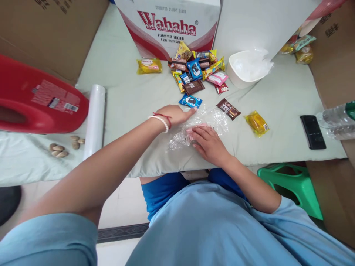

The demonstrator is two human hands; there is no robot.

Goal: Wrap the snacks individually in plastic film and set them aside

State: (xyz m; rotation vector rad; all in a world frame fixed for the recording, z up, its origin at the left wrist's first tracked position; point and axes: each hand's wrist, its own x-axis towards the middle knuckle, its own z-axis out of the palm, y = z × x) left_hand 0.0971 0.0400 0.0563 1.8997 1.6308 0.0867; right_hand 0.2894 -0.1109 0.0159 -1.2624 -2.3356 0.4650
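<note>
My left hand (pixel 177 113) stretches over the table with its fingers together and closed. Its fingertips meet the lower edge of a blue snack packet (pixel 190 100), right where a sheet or bag of clear plastic (pixel 220 120) begins; which of them it pinches is hidden. My right hand (pixel 208 143) lies palm down with bent fingers over a pink packet (pixel 200 127), gripping it on the crumpled plastic. A brown cocoa packet (pixel 228 109) rests to the right of the plastic. Farther right is a yellow packet (pixel 256 123).
Several mixed snack packets (pixel 194 87) are heaped before a Wahaha carton (pixel 169 27). A white bowl (pixel 235 72) holds clear plastic. On the left are a plastic roll (pixel 94 118), red jug (pixel 41 98) and nuts (pixel 58 149); on the right, a phone (pixel 313 132) and bottles (pixel 337 114).
</note>
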